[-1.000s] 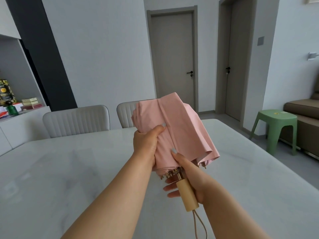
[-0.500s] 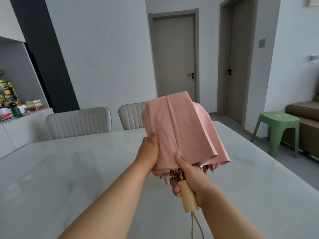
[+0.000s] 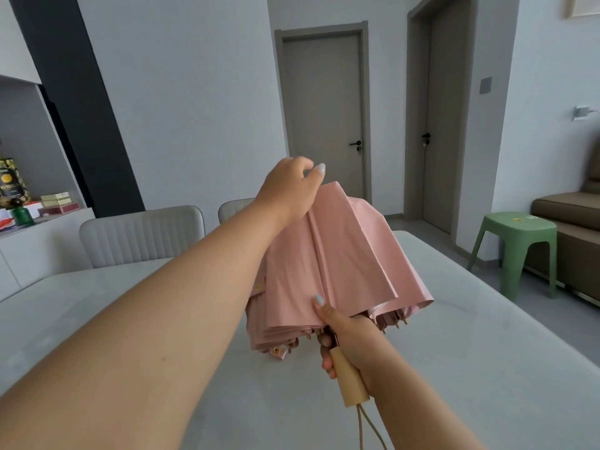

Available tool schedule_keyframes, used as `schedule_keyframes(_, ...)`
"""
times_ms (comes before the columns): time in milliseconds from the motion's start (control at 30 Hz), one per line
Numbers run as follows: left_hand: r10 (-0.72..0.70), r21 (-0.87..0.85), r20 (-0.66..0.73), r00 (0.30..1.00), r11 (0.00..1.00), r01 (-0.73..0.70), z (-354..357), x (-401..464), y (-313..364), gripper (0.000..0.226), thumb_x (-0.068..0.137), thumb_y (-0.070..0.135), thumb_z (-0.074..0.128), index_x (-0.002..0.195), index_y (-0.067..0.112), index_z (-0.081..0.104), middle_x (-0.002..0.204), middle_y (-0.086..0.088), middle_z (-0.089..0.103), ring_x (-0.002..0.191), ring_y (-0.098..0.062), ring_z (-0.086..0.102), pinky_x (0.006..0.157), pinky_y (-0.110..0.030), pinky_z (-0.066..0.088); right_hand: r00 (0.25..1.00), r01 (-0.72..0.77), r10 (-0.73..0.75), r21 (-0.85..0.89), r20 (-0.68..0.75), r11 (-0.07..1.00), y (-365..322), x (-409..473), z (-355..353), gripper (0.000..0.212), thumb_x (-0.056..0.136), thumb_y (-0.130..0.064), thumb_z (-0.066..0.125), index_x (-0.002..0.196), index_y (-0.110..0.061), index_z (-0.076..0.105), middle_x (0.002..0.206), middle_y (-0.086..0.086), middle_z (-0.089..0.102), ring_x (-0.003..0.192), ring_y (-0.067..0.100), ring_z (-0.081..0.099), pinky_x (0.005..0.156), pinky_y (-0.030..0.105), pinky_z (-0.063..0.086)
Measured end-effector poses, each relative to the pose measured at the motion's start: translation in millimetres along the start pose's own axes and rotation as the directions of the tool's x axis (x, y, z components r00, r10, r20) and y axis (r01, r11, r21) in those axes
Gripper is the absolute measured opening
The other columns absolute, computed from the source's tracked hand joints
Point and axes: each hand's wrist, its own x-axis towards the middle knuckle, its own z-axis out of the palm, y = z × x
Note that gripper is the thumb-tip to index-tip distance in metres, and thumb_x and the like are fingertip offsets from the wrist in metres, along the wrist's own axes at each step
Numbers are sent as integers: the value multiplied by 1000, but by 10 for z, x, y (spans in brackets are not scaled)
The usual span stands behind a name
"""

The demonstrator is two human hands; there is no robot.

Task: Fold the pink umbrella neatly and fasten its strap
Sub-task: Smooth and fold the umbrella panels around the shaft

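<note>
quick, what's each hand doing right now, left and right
Left hand: at the top of the pink umbrella; whether it grips the fabric cannot be told.
Right hand: closed around the wooden handle, thumb on the canopy.

You stand at a pale marble-look table (image 3: 487,368). Beyond the table's far edge two light grey ribbed chairs (image 3: 139,235) are tucked in. Left of the table a white cabinet (image 3: 39,251) carries boxes and a green bottle (image 3: 22,216), with a dark wall panel (image 3: 74,108) rising behind it. Past the table, pale walls frame two grey doors (image 3: 323,108) with black handles. Right of the table a green plastic stool (image 3: 516,245) sits on the grey floor beside a brown sofa (image 3: 571,228)
</note>
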Motion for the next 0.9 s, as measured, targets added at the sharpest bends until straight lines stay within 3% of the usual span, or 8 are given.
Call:
schedule_keyframes(67,-80,18,71,994,997,79,38,45,-40,43,102,43,33,68,18,32,70,-2,39,66,-18,38,65,-33,31,1000,-8,8,-19,-5,1000,-8,-7,-2,49,81,-52,66,69,-7,51,50,0,51,41,19,52,43,27,46)
schedule_keyframes(133,-136,-2,92,986,991,136,38,51,-88,46,100,49,35,69,16,33,70,-2,39,66,-18,39,63,-31,31,1000,-16,15,-40,-13,999,-6,-2,-1,50,81,-52,67,67,-8,49,49,0,51,41,19,52,45,28,47)
schedule_keyframes(300,-195,-76,134,972,975,206,-46,84,-224,38,95,56,40,89,20,49,94,-1,51,85,-20,49,79,-33,39,1000,-16,15,-94,-14,995,6,17,14,52,78,-55,68,69,-7,50,50,1,52,41,19,53,49,31,50)
schedule_keyframes(467,-350,-49,187,918,930,364,-199,111,-325,67,88,70,39,115,15,66,127,-5,60,114,-26,57,91,-36,39,997,16,-4,-140,81,990,23,5,36,53,74,-57,70,67,-8,49,50,1,52,39,17,51,48,29,48)
schedule_keyframes(600,-298,-313,352,887,856,411,-315,143,-308,49,88,61,52,68,18,63,76,3,63,72,-15,54,72,-32,41,973,94,-77,-68,217,993,71,14,12,72,53,-67,79,77,-6,49,55,0,48,42,18,47,46,29,44)
schedule_keyframes(700,-196,-561,350,916,739,373,-362,152,-338,43,92,40,58,54,20,56,58,7,57,67,-11,48,71,-29,38,951,107,-117,50,286,993,108,39,-11,84,41,-71,81,83,-6,49,58,2,46,42,20,45,44,28,41)
schedule_keyframes(767,-181,-570,355,917,736,365,-385,146,-377,45,92,38,57,51,19,57,55,6,58,65,-11,50,70,-30,38,938,106,-139,119,316,987,125,62,-25,86,40,-71,82,84,-6,48,60,4,46,42,19,45,44,27,40)
schedule_keyframes(900,-229,-410,340,912,837,363,-419,125,-437,38,87,36,65,55,17,64,57,4,64,58,-9,59,63,-26,44,907,94,-150,158,394,983,143,93,-27,89,40,-73,80,87,-3,50,64,5,44,42,17,45,44,26,41)
